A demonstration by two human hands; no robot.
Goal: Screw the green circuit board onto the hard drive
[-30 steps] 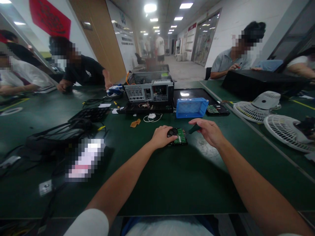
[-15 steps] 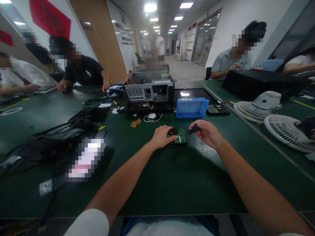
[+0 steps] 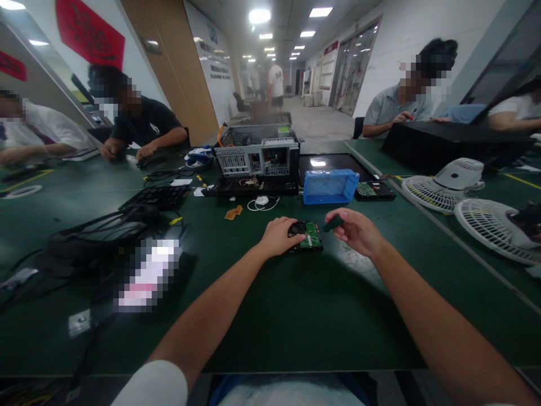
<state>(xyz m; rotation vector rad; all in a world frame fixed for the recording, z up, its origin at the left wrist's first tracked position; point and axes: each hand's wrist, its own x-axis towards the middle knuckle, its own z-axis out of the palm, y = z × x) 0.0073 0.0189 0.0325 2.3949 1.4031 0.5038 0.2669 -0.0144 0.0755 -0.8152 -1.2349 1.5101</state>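
Observation:
On the green tabletop in front of me lies a hard drive (image 3: 313, 235), its green circuit board facing up. My left hand (image 3: 278, 237) grips it from the left, the thumb across the near part and the fingers over the far edge. Just right of the drive, my right hand (image 3: 358, 231) is raised with the fingers closed on a small dark green piece (image 3: 333, 223). That piece points toward the drive without touching it; its exact kind is unclear. My palm and curled fingers hide part of it.
Ahead stand an opened computer case (image 3: 256, 158) and a blue plastic bin (image 3: 329, 187). Another hard drive (image 3: 374, 190) lies right of the bin. White fan parts (image 3: 435, 186) sit at right; black cables and a lit, blurred-out phone (image 3: 150, 276) at left. Co-workers sit across the table.
My hands and the hard drive stay practically in place. Across the table at left, a co-worker's hand has drawn back from the blue-and-white bundle.

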